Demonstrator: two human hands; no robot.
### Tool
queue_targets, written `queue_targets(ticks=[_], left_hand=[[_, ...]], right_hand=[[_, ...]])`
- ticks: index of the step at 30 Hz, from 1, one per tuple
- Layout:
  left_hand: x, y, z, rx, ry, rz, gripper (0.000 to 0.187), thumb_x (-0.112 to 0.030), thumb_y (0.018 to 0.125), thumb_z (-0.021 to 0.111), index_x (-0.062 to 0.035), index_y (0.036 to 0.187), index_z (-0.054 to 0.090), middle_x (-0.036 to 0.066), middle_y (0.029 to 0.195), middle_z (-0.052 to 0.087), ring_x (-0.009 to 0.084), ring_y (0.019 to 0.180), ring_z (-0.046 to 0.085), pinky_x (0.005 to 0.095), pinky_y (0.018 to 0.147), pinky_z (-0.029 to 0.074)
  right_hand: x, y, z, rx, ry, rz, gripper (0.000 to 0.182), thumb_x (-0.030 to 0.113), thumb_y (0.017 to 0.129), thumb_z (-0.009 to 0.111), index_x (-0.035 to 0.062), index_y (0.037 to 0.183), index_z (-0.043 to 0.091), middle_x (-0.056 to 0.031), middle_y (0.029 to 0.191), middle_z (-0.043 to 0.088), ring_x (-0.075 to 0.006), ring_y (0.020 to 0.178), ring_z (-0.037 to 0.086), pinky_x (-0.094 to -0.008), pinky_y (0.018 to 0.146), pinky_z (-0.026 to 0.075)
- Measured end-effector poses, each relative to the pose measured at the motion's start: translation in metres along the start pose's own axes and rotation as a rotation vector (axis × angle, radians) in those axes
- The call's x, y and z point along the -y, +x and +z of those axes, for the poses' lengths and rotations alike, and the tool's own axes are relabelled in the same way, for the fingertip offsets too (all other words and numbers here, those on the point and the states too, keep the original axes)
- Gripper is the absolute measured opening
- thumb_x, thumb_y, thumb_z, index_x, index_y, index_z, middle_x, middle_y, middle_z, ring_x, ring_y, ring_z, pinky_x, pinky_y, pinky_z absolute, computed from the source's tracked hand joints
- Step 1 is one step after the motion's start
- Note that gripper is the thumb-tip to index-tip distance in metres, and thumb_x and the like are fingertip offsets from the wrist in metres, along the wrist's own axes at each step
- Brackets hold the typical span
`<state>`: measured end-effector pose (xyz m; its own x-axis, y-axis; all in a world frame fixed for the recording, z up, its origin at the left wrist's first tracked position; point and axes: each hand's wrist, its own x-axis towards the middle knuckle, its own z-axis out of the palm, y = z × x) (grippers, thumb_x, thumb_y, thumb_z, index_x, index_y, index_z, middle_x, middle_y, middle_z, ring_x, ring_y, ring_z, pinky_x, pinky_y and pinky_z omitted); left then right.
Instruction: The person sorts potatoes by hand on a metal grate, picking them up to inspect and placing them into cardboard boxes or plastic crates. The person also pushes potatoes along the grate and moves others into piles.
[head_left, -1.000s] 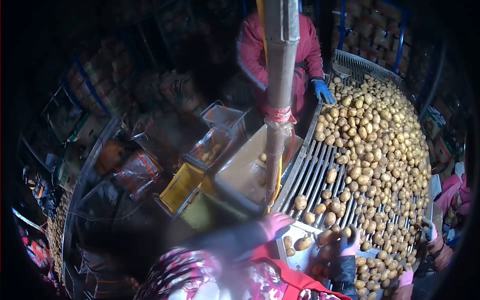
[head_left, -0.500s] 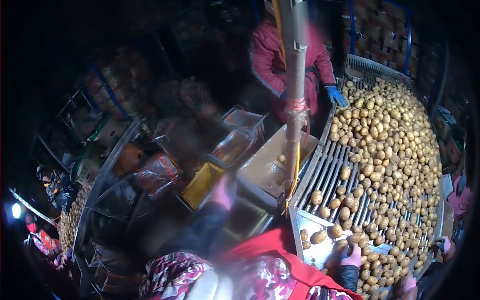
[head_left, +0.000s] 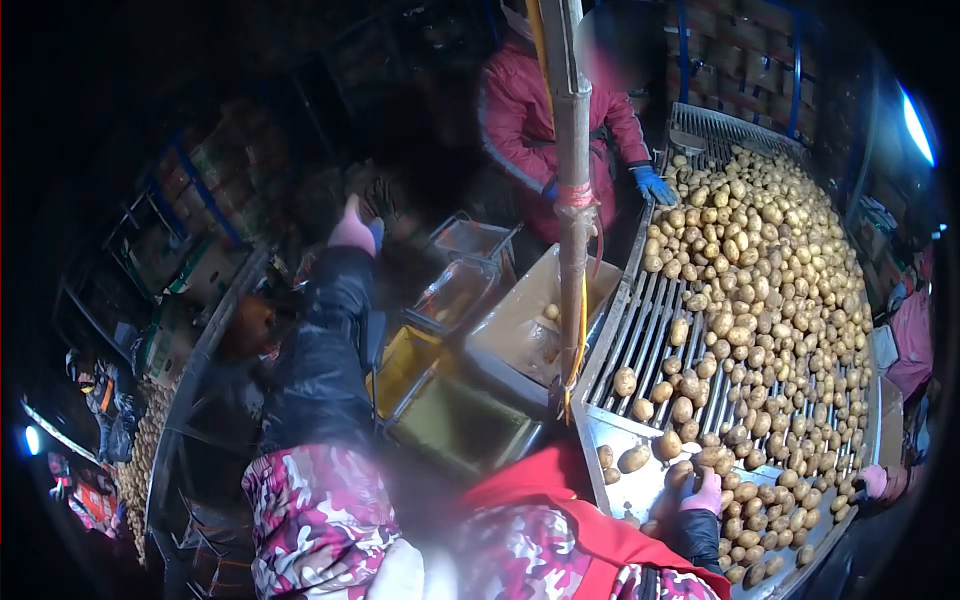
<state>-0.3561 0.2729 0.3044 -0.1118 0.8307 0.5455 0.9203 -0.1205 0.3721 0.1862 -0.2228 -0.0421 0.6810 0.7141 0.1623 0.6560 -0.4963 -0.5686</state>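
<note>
My left hand [head_left: 355,232], in a pink glove with a bluish patch, reaches out leftward over the floor beyond the bins. One finger stands up from it, and I see nothing held in it. At the lower end of the potato table, my right hand [head_left: 705,494], also pink-gloved, curls its fingers against a potato [head_left: 711,457]. Part of the grip is hidden by the hand itself. Loose potatoes [head_left: 634,458] lie beside it on the metal plate [head_left: 607,428], and many more cover the roller table [head_left: 655,345].
A post [head_left: 575,150] rises beside the table. Left of it stand a bin with a few potatoes [head_left: 490,335], a yellow crate [head_left: 405,365] and a greenish bin [head_left: 455,420]. A co-worker's blue-gloved hand [head_left: 653,186] touches the table's far edge; another person's pink-gloved hand [head_left: 873,481] is at right.
My left arm has swung out and forward to the left, away from the yellow crate. My right hand stays among the potatoes at the table end. The view has shifted slightly.
</note>
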Motion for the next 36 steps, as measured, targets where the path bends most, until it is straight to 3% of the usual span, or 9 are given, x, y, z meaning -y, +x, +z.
queue_targets(ticks=[15,21,24,28,31,32,34,35,36], left_hand=[[-0.013,0.037,-0.058,0.148,0.139,-0.255,0.086,-0.038,0.092,0.068,-0.0148,0.165,0.029,0.028,0.138,0.063,0.0412,0.127,0.062,0.0454,0.110,0.048],[-0.009,0.030,-0.064,0.028,0.193,-0.239,0.063,-0.033,0.098,0.052,-0.0136,0.158,0.043,0.028,0.126,0.069,0.0397,0.119,0.068,0.0482,0.105,0.051],[0.005,0.033,-0.062,0.096,0.166,-0.280,0.084,-0.039,0.092,0.069,-0.0138,0.163,0.033,0.028,0.134,0.065,0.0425,0.124,0.064,0.0461,0.107,0.050],[0.009,0.012,-0.057,0.088,0.161,-0.158,0.074,-0.037,0.093,0.064,-0.0068,0.156,0.042,0.032,0.126,0.068,0.0453,0.119,0.066,0.0506,0.103,0.052],[0.033,0.010,-0.026,0.129,0.133,-0.067,0.085,-0.043,0.088,0.075,-0.0056,0.156,0.041,0.032,0.123,0.069,0.0448,0.117,0.067,0.0496,0.099,0.054],[0.060,0.018,0.004,0.151,0.098,0.021,0.084,-0.043,0.089,0.076,-0.0028,0.154,0.043,0.032,0.124,0.069,0.0424,0.116,0.069,0.0473,0.099,0.054],[0.080,0.012,0.050,0.272,0.103,0.243,0.076,-0.044,0.089,0.075,0.0004,0.147,0.052,0.027,0.125,0.070,0.0386,0.116,0.069,0.0432,0.100,0.055],[0.129,0.030,0.120,0.565,-0.437,0.194,0.064,-0.042,0.090,0.075,0.0007,0.135,0.061,0.022,0.116,0.074,0.0335,0.111,0.071,0.0403,0.098,0.055],[0.052,-0.013,0.083,0.692,-0.014,0.320,0.050,-0.036,0.093,0.073,-0.0006,0.127,0.065,0.018,0.110,0.075,0.0279,0.104,0.072,0.0401,0.091,0.056]], right_hand=[[-0.019,0.000,0.013,0.009,-0.079,-0.081,0.029,0.023,0.094,0.066,0.0067,0.117,0.062,-0.0204,0.112,0.061,-0.0421,0.103,0.063,-0.0482,0.088,0.052],[-0.017,-0.002,0.018,-0.046,-0.099,-0.080,0.028,0.022,0.094,0.067,0.0066,0.117,0.062,-0.0196,0.111,0.061,-0.0411,0.102,0.063,-0.0476,0.088,0.053],[-0.028,0.001,0.024,-0.030,-0.103,-0.081,0.031,0.024,0.093,0.067,0.0069,0.119,0.063,-0.0202,0.112,0.060,-0.0415,0.104,0.063,-0.0478,0.089,0.053],[-0.024,0.000,0.017,0.078,-0.109,-0.022,0.039,0.022,0.093,0.064,0.0038,0.127,0.062,-0.0251,0.124,0.059,-0.0442,0.114,0.060,-0.0488,0.098,0.051],[-0.009,-0.006,0.005,0.063,-0.142,-0.097,0.040,0.024,0.090,0.065,0.0029,0.124,0.065,-0.0268,0.126,0.061,-0.0452,0.121,0.058,-0.0503,0.106,0.048],[0.023,-0.008,-0.017,0.136,-0.030,0.061,0.042,0.024,0.089,0.066,0.0035,0.125,0.066,-0.0270,0.129,0.061,-0.0444,0.125,0.056,-0.0496,0.110,0.046],[0.007,-0.013,-0.004,0.000,-0.021,-0.059,0.042,0.021,0.084,0.067,0.0071,0.123,0.067,-0.0253,0.130,0.061,-0.0441,0.122,0.058,-0.0503,0.109,0.047],[0.021,-0.015,-0.018,0.070,-0.126,-0.002,0.046,0.023,0.091,0.064,0.0088,0.135,0.063,-0.0257,0.134,0.059,-0.0437,0.127,0.057,-0.0482,0.110,0.047],[0.026,-0.016,-0.023,0.125,-0.137,0.064,0.047,0.025,0.091,0.065,0.0088,0.135,0.062,-0.0264,0.135,0.059,-0.0439,0.130,0.055,-0.0485,0.110,0.047]])
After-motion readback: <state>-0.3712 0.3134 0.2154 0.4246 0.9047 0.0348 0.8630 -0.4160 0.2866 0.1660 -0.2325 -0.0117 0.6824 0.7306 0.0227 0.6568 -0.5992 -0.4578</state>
